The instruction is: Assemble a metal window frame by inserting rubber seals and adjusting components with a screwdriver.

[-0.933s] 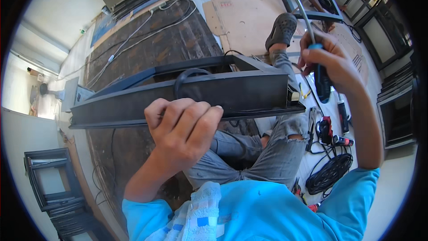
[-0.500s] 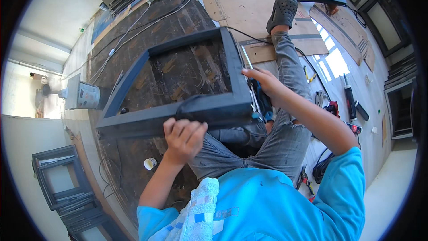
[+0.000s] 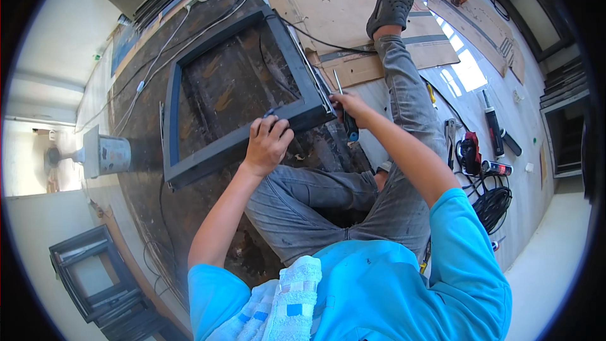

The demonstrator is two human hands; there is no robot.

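A dark grey metal frame (image 3: 235,137), roughly rectangular with an open middle, tilts in front of me over the dark board. My left hand (image 3: 267,142) curls its fingers over the frame's near bar, and a small dark blue bit shows by its fingertips. At the near right corner, my right hand (image 3: 353,108) is closed around a screwdriver (image 3: 351,130). Its thin shaft points away from me, and the dark handle with a blue end hangs below the fist. Part of the handle is hidden by the hand.
The stained dark board (image 3: 218,79) lies under the frame, with white cables (image 3: 165,50) across it. Cardboard sheets (image 3: 344,16) cover the floor ahead. A bucket (image 3: 113,155) stands left. Right of my leg lie a caulking gun (image 3: 492,127), a red tool (image 3: 468,151) and coiled black cable (image 3: 491,207).
The frame has moved away from me and turned, its open middle now facing me more. My right hand has shifted left and toward the near corner, and the screwdriver in it now shows clearly.
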